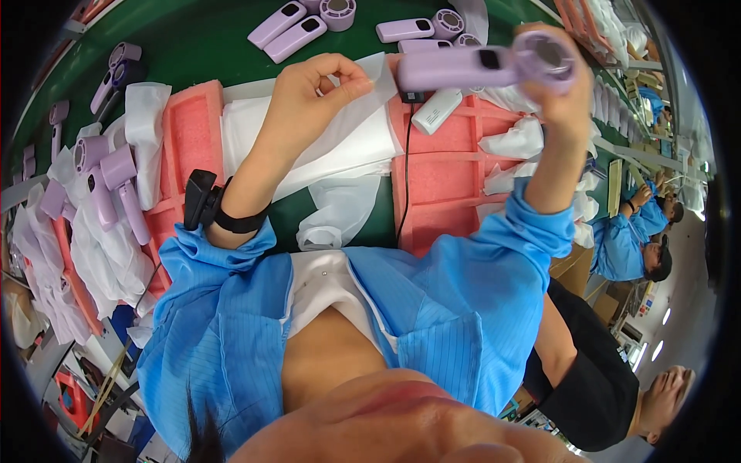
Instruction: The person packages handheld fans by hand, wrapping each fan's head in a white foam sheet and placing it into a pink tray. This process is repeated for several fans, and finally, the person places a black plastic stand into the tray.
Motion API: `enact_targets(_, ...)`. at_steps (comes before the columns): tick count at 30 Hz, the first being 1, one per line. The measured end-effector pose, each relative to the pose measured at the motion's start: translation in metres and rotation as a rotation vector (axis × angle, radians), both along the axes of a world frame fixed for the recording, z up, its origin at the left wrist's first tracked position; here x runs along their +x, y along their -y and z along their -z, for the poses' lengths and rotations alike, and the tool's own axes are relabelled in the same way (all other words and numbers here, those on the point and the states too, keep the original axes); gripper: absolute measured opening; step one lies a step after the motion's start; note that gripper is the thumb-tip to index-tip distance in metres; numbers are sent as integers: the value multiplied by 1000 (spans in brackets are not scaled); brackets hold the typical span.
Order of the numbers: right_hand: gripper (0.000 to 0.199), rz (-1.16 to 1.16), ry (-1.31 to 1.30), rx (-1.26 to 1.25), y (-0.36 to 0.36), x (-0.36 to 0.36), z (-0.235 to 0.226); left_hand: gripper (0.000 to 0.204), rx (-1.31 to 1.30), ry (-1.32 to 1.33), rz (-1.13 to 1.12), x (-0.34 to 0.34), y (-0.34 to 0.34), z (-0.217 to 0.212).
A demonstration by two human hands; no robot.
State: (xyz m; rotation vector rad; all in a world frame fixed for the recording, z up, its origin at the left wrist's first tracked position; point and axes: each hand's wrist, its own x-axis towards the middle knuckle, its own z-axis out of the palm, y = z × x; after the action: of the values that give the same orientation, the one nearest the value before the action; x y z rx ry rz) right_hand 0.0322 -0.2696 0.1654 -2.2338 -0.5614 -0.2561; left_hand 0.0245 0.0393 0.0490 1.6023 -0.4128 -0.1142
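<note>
Holding a purple handheld fan (455, 71) by its round head end, the person's right hand (570, 108) is raised over the far end of a pink foam tray (444, 179). Its fingers are closed around the fan, whose handle points across to the left; fan and fingers are both slightly blurred. The left hand (320, 91) is bent at the wrist, fingers curled, thumb and forefinger brought close together over a translucent white sleeve (376, 99); whether the film is pinched between them, I cannot tell from where I stand.

The sleeve lies over a stack of white sheets (351, 148) between that tray and a second pink foam tray (193, 116) on the left. Below the stack, a crumpled clear bag (340, 212) rests on the green tabletop (208, 48). Just below the raised fan sits a small white device (438, 111), near a black cable (407, 174) running down the right tray, and white-wrapped items (519, 139) fill the compartments beside it.

More purple fans (297, 38) lie along the far side of the tabletop, with others heaped among white bags at the left. A black wristband (243, 222) circles the left wrist. Off to the right, co-workers in blue (624, 245) bend over their own work.
</note>
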Motion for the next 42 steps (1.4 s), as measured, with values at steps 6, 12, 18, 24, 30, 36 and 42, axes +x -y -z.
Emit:
enact_targets(6, 67, -201, 119, 71, -111, -9, 54, 6, -362, -80, -177, -22, -2, -32)
enact_targets(12, 66, -90, 366, -35, -148, -17, 73, 5, -746, -98, -113, -20, -5, -33)
enact_targets(18, 80, 77, 309, -149, -149, -16, 62, 28, 25, 653, -277, -38, 14, -14)
enact_targets(24, 71, 223, 337, 8, -139, -9, 84, 44, 98, 711, -320, -25, 17, -27)
enact_targets(30, 62, -121, -93, 465, -133, -18, 69, 45, 121, 551, -262, -10, -10, -38)
enact_targets(36, 51, -319, -147, 371, -136, -13, 93, 45, -335, 500, 93, -4, -16, -38)
enact_targets(42, 40, 234, 308, -216, -148, -16, 93, 34, -177, 563, -447, -16, -1, -29)
